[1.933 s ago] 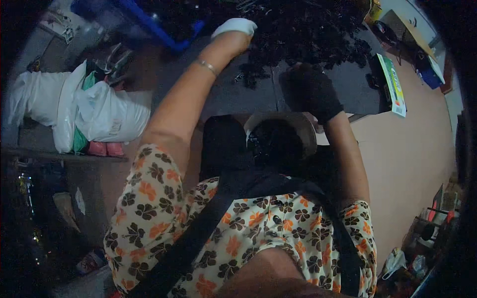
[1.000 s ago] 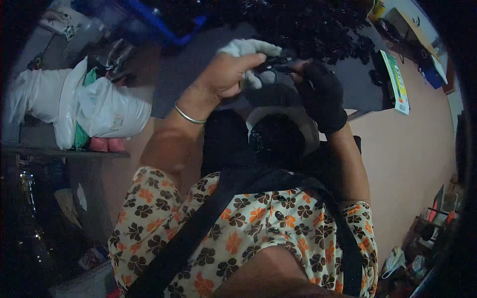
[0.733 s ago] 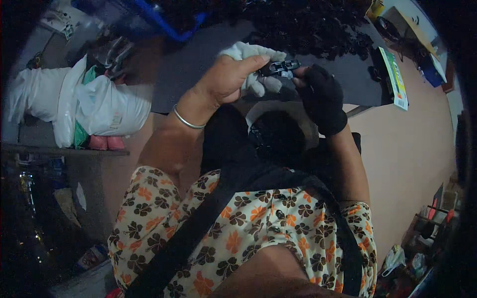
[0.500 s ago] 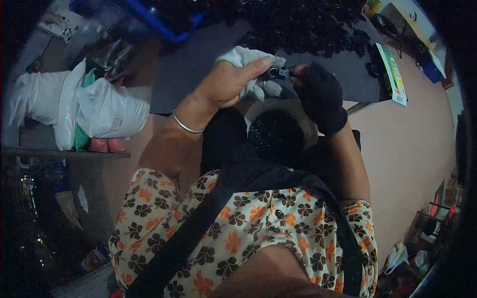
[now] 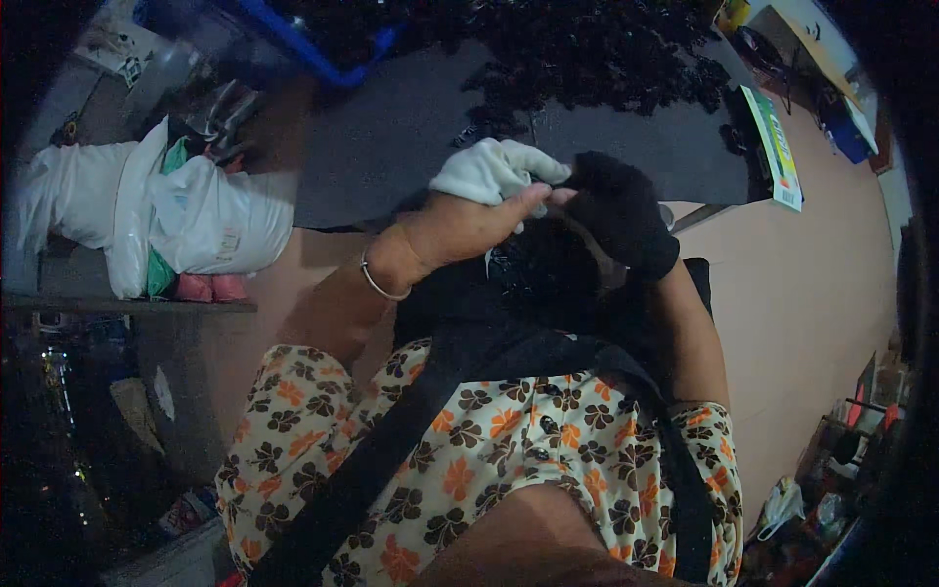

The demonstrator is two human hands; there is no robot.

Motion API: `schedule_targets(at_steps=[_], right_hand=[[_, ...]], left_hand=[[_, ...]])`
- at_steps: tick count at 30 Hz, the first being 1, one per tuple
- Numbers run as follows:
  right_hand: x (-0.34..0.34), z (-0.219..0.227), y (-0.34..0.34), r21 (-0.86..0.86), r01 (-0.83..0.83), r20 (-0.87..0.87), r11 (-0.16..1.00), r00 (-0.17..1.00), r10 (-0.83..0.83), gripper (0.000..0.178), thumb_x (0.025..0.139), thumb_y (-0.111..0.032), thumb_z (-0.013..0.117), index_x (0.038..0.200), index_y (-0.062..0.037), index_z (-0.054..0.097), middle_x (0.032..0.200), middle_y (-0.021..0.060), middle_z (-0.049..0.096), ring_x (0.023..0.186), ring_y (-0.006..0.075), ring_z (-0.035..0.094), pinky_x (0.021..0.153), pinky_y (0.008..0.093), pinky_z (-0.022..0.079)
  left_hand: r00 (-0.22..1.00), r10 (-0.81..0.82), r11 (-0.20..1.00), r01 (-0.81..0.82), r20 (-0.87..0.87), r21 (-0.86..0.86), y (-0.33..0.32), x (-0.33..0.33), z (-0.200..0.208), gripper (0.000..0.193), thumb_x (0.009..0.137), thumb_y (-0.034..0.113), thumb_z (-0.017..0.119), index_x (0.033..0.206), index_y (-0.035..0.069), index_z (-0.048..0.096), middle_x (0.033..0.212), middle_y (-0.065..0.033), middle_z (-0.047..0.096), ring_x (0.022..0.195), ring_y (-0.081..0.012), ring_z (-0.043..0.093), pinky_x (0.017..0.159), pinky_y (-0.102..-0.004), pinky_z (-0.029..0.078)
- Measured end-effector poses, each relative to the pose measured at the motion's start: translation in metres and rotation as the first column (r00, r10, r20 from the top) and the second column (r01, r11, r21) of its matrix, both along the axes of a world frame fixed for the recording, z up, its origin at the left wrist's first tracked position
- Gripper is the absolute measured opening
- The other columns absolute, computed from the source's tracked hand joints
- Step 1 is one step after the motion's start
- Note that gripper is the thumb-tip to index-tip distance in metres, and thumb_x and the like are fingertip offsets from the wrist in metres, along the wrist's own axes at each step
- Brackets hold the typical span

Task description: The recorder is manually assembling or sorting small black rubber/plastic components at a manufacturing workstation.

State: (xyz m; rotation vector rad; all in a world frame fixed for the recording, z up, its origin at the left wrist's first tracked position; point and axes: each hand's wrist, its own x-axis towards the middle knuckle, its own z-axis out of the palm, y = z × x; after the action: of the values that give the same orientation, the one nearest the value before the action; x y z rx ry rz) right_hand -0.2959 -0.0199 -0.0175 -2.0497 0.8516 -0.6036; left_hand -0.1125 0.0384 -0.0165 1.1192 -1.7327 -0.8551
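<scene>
My left hand (image 5: 479,210) has a white cloth glove over the fingers, a bare thumb and a metal bangle at the wrist. It is closed, its thumb tip pressed towards the right fingertips. My right hand (image 5: 621,210) wears a black glove that leaves the fingertips bare. It too is closed, and its fingertips meet the left ones. Whatever is pinched between them is hidden now. Just below both hands, at my lap, dark glossy pieces (image 5: 543,262) lie in a round container mostly covered by my hands and its own shadow.
Beyond my hands a grey table (image 5: 391,147) carries a spread heap of small black pieces (image 5: 606,78). A blue frame-like edge (image 5: 303,44) is at the far left. White filled bags (image 5: 220,215) sit on a left shelf. A green-and-yellow card (image 5: 773,147) stands at the table's right edge.
Both hands have come closer together, and the left has turned and dropped slightly. The small black part with a shiny end seen between them before is now covered by fingers.
</scene>
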Motion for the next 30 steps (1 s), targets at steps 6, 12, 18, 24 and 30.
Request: schedule_targets(at_steps=[6,12,18,24,30], right_hand=[[-0.009,-0.015,-0.026,-0.278,-0.057,-0.174,0.959,0.985,0.008,0.026,0.076,-0.021,0.063,0.093,-0.0011,0.060,0.085,0.0121,0.062,0.077,0.0219,0.060,0.069,0.0327,0.047],[0.034,0.010,-0.043,-0.619,0.031,-0.248,0.785,0.940,-0.233,0.027,0.075,-0.024,0.059,0.097,-0.0078,0.063,0.091,0.0155,0.062,0.083,0.0315,0.060,0.072,0.0394,0.048],[0.058,-0.008,-0.061,-0.833,0.123,-0.011,0.539,0.971,-0.239,0.031,0.073,-0.027,0.059,0.096,-0.0078,0.063,0.084,0.0176,0.062,0.077,0.0341,0.060,0.069,0.0419,0.048],[0.044,-0.001,-0.044,-0.656,0.113,-0.147,0.746,0.951,-0.273,0.026,0.078,-0.020,0.055,0.097,-0.0024,0.059,0.077,0.0187,0.060,0.071,0.0317,0.060,0.066,0.0403,0.048],[0.020,-0.043,-0.069,-0.248,0.125,0.282,0.961,0.958,-0.052,0.021,0.080,-0.007,0.055,0.101,-0.0051,0.057,0.088,0.0085,0.061,0.073,0.0211,0.060,0.067,0.0347,0.049]], left_hand=[[0.878,0.196,0.980,-0.161,0.436,-0.116,-0.056,0.043,0.008,0.027,0.078,0.021,0.063,0.098,0.004,0.062,0.092,-0.0113,0.063,0.082,-0.0193,0.061,0.071,-0.0315,0.047],[0.606,0.440,0.898,-0.305,0.663,-0.317,-0.157,0.089,0.001,0.031,0.076,0.028,0.062,0.098,0.008,0.061,0.092,-0.0181,0.061,0.090,-0.0335,0.058,0.078,-0.0405,0.046],[0.530,0.390,0.887,-0.435,0.753,-0.154,-0.189,0.071,-0.005,0.039,0.072,0.029,0.062,0.104,0.007,0.059,0.096,-0.0192,0.060,0.089,-0.0360,0.058,0.077,-0.0412,0.047],[0.633,0.470,0.872,-0.440,0.615,-0.214,-0.159,0.097,-0.005,0.028,0.068,0.022,0.061,0.092,0.007,0.064,0.094,-0.0198,0.061,0.091,-0.0367,0.057,0.082,-0.0411,0.045],[0.959,0.238,0.944,-0.191,-0.155,0.270,-0.111,0.098,-0.003,0.021,0.078,0.013,0.060,0.091,-0.003,0.061,0.082,-0.0131,0.063,0.071,-0.0210,0.064,0.061,-0.0314,0.052]])
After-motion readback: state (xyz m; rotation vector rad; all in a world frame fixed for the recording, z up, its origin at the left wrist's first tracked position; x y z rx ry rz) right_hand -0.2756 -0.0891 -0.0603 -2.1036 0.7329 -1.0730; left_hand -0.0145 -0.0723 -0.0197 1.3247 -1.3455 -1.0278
